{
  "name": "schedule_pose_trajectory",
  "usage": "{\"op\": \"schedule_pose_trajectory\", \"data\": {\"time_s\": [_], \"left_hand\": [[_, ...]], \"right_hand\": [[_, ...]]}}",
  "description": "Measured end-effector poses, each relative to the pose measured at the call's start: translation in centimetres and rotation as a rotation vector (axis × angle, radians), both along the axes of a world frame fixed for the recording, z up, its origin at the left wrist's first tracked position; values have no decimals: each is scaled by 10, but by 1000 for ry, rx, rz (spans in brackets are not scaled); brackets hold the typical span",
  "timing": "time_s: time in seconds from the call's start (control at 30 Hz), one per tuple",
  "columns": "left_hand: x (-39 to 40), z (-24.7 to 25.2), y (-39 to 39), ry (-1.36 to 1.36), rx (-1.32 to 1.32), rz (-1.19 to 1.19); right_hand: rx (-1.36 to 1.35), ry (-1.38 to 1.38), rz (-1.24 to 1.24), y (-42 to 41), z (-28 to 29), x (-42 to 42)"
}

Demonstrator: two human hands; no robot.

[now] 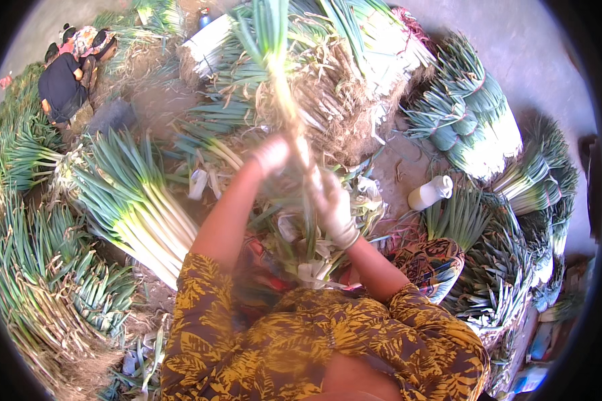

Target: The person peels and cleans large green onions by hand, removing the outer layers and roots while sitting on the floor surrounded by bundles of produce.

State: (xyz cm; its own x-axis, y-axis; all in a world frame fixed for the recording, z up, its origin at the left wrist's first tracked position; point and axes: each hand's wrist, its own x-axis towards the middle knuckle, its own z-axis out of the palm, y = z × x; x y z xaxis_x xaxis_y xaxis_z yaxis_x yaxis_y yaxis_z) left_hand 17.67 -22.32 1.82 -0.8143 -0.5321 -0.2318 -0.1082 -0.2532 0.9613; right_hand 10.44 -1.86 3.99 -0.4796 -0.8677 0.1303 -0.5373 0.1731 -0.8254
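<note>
A long green onion [282, 85] stands up before me, its green leaves pointing away and its pale lower end toward my lap. My right hand [333, 208], in a whitish glove, is closed around that lower end. My left hand [272, 154] is close to the stalk's left side and blurred by motion; whether its fingers grip anything cannot be made out. Loose peeled skins and leaf scraps [313, 268] lie on my lap and around it. To the left, a heap of cleaned green onions [155, 220] lies with white stems toward me.
Rooty, untrimmed onions [331, 105] are piled ahead. Tied bundles [474, 110] stand at the right, near a whitish plastic bottle [430, 193]. More unpeeled onions [50, 301] lie at the lower left. Another person [65, 82] in dark clothing sits bent over at the far left.
</note>
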Motion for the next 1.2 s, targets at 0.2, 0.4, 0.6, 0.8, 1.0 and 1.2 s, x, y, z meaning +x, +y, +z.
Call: {"op": "schedule_pose_trajectory", "data": {"time_s": [0.2,0.4,0.6,0.8,1.0,1.2], "left_hand": [[6,24,61,-49,-237,-364],[30,54,6,645,341,145],[12,17,-3,653,481,361],[13,49,15,619,522,457],[49,11,-57,727,374,553],[64,14,-59,673,468,600]], "right_hand": [[-341,-398,83,-3,21,-17],[161,47,131,55,-43,15],[-91,-244,81,-24,-14,-1],[-205,-739,292,-108,32,-28],[97,-468,175,-81,11,4],[347,-685,216,-11,-59,-16]]}}
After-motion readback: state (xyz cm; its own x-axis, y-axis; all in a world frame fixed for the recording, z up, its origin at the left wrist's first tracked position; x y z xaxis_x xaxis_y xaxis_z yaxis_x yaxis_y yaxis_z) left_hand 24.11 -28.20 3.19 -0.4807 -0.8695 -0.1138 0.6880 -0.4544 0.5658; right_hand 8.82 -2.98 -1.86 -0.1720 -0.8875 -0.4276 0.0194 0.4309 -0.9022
